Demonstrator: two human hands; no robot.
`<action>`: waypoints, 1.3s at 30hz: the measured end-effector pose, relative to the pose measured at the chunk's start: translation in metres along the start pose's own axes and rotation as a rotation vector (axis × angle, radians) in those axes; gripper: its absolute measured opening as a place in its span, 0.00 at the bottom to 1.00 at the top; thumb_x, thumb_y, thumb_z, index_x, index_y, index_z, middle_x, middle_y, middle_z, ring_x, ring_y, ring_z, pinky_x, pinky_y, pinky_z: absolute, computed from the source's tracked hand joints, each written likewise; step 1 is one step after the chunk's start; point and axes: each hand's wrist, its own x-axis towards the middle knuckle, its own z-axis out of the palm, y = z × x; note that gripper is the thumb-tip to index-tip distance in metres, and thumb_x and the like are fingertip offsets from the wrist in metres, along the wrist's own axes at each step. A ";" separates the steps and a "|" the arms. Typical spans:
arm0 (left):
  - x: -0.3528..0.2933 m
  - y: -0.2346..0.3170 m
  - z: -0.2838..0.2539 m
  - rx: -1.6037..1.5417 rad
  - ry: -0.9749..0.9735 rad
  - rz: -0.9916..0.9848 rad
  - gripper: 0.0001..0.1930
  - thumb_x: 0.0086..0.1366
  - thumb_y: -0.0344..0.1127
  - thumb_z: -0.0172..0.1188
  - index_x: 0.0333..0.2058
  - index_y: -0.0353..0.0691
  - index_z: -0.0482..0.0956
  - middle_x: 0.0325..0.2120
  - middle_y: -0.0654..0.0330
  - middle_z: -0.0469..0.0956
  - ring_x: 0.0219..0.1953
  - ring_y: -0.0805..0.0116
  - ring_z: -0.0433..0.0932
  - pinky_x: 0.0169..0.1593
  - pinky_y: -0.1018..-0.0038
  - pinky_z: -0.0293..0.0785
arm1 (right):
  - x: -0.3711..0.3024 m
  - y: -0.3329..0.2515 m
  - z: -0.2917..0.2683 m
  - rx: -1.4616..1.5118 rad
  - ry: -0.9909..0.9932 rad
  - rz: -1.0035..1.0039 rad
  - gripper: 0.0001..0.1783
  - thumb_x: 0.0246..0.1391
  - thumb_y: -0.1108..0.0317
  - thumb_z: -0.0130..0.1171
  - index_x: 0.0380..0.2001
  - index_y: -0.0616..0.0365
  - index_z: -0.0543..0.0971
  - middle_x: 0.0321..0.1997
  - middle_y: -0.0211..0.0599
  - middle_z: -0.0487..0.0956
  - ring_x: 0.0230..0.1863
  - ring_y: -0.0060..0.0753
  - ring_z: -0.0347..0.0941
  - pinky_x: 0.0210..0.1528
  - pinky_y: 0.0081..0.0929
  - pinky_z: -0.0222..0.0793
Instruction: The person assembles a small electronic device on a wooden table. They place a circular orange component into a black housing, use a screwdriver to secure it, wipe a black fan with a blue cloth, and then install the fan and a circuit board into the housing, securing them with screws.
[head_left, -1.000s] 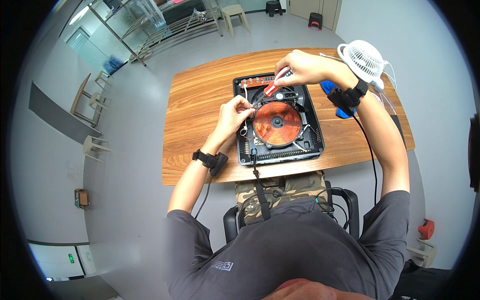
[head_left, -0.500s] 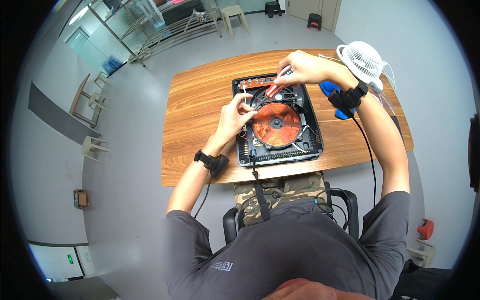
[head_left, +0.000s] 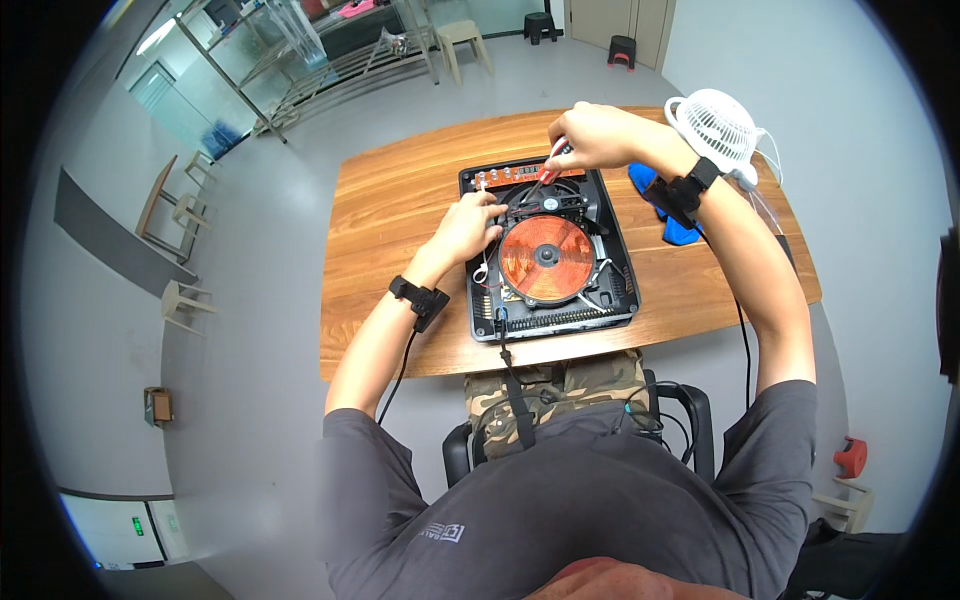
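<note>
An opened induction cooker (head_left: 622,300) lies on the table in front of me, its black casing holding a round copper coil (head_left: 522,262). Beyond the coil is a black fan (head_left: 570,204), and an orange circuit board (head_left: 508,177) runs along the far edge. My right hand (head_left: 598,136) is closed round a red-and-white-handled tool (head_left: 546,175) whose slim dark end points down at the fan; its exact kind is unclear. At the left side of the casing my left hand (head_left: 466,228) rests with fingers apart, fingertips by the fan's left edge.
A white fan (head_left: 716,125) stands at the table's far right, beside a blue object (head_left: 682,232). A black cable (head_left: 506,352) leaves the casing's near side. Stools (head_left: 463,42) and a metal rack (head_left: 345,80) stand beyond the wooden table (head_left: 390,190).
My right hand and the tool have shifted slightly left. My left fingers have moved away from the coil's edge and spread from their earlier pinch. The whole view has shifted a little.
</note>
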 end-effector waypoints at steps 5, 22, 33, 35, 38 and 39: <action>-0.006 0.001 0.011 0.036 -0.048 -0.011 0.20 0.68 0.34 0.63 0.58 0.45 0.82 0.60 0.46 0.73 0.63 0.47 0.72 0.66 0.59 0.70 | 0.015 -0.005 0.009 -0.013 0.013 -0.031 0.25 0.57 0.47 0.67 0.38 0.63 0.86 0.33 0.51 0.86 0.38 0.52 0.84 0.44 0.43 0.79; -0.007 -0.001 0.013 -0.088 0.029 -0.026 0.21 0.66 0.29 0.57 0.58 0.37 0.79 0.57 0.49 0.74 0.61 0.48 0.72 0.65 0.59 0.70 | 0.031 -0.008 0.018 -0.026 -0.014 -0.045 0.25 0.57 0.49 0.68 0.37 0.65 0.85 0.33 0.54 0.85 0.38 0.56 0.83 0.42 0.46 0.78; -0.007 0.003 0.020 0.003 0.025 -0.030 0.23 0.63 0.26 0.53 0.58 0.40 0.80 0.56 0.45 0.73 0.61 0.45 0.71 0.65 0.56 0.69 | 0.035 -0.008 0.018 -0.036 -0.036 -0.048 0.24 0.56 0.50 0.69 0.39 0.64 0.85 0.32 0.53 0.85 0.37 0.55 0.83 0.42 0.44 0.79; -0.007 0.005 0.020 0.004 0.018 -0.036 0.23 0.63 0.26 0.53 0.58 0.40 0.80 0.57 0.45 0.72 0.61 0.45 0.70 0.65 0.56 0.69 | 0.035 -0.008 0.016 -0.032 -0.040 -0.045 0.24 0.56 0.50 0.69 0.40 0.65 0.85 0.32 0.53 0.85 0.37 0.55 0.83 0.42 0.44 0.79; -0.008 0.005 0.023 0.018 0.040 -0.029 0.23 0.63 0.25 0.52 0.58 0.39 0.80 0.57 0.44 0.73 0.61 0.45 0.71 0.64 0.56 0.69 | 0.036 -0.007 0.016 -0.024 -0.046 -0.054 0.25 0.56 0.50 0.68 0.40 0.65 0.85 0.32 0.53 0.85 0.37 0.55 0.83 0.43 0.43 0.79; -0.008 0.004 0.023 0.014 0.037 -0.027 0.23 0.64 0.25 0.52 0.58 0.39 0.80 0.57 0.44 0.73 0.61 0.45 0.71 0.64 0.56 0.69 | 0.037 -0.007 0.015 -0.026 -0.056 -0.052 0.24 0.56 0.50 0.68 0.39 0.65 0.85 0.32 0.54 0.85 0.38 0.55 0.83 0.43 0.43 0.79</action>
